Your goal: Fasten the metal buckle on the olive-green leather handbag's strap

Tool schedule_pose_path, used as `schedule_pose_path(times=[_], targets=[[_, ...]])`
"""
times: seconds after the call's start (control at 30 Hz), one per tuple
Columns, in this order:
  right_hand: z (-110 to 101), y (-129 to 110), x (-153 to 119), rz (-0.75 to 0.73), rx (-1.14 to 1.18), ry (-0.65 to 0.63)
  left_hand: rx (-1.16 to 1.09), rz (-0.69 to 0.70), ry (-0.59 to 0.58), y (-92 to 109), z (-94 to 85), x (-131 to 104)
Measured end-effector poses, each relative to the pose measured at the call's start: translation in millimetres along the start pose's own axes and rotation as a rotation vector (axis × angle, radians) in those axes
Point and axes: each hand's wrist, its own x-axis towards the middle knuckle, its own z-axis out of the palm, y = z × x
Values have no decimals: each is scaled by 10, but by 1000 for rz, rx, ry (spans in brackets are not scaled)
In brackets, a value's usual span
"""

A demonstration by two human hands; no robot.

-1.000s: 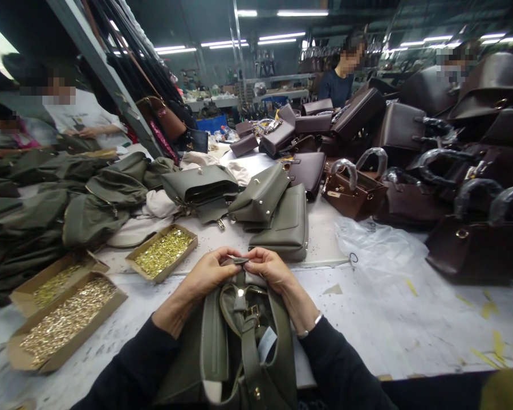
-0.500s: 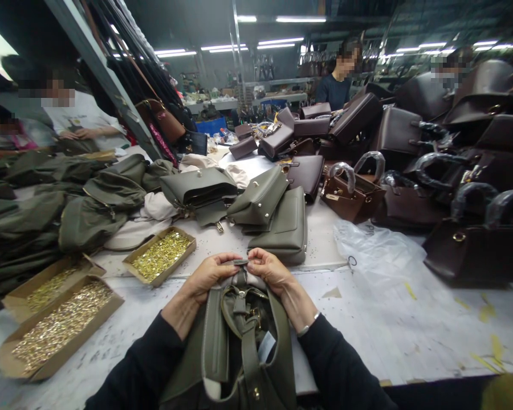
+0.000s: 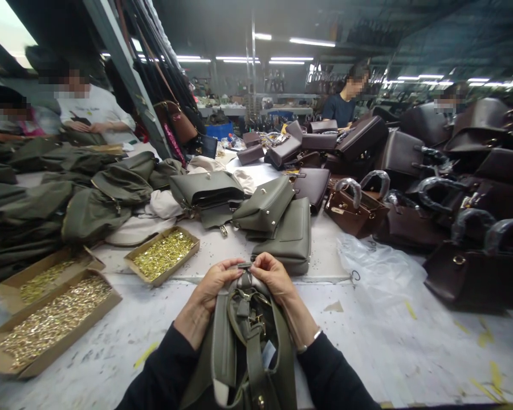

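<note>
An olive-green bag [image 3: 284, 356] stands in front of me at the table's near edge, with its zipped mouth gaping and a white tag [image 3: 268, 354] showing inside. At its far end a short strap end [image 3: 244, 265] sticks up between my fingers. My left hand [image 3: 216, 285] pinches this strap end from the left, thumb and fingers closed. From the right, my right hand [image 3: 273, 277] is closed on the same piece with thumb and fingertips. Whether a small metal part is also in my fingers cannot be made out.
Cardboard trays of gold metal pieces [image 3: 165, 253] [image 3: 55, 322] stand at the left. Olive bags [image 3: 282, 239] lie ahead, and more [image 3: 106, 193] are heaped at left. Dark brown bags [image 3: 470, 267] and clear plastic [image 3: 380, 276] fill the right. Several people work beyond.
The view has shifted slightly, so the surroundings sit a little lower and further right. Both hands keep their pinch on the strap end, with small shifts of the fingers.
</note>
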Motion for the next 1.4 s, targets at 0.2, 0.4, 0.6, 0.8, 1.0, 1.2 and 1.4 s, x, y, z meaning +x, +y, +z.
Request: schedule_pose_path(times=[0.2, 0.4, 0.6, 0.8, 1.0, 1.2, 1.4], targets=[[142, -237, -293, -442, -816, 214, 0, 49, 47, 31, 59, -71], [147, -357, -430, -369, -1041, 100, 23, 72, 83, 71, 130, -118], [-8, -440, -283, -64, -931, -22, 84, 90, 78, 86, 177, -135], [55, -613, -211, 5, -1052, -80, 337, 186, 74, 186, 256, -228], [170, -700, -230, -5, -1169, -69, 538, 240, 50, 248, 284, -272], [287, -511, -332, -144, -1268, 149, 499, 241, 67, 209, 260, -236], [288, -316, -430, -249, -1165, 281, 566, 294, 80, 211, 281, -265]])
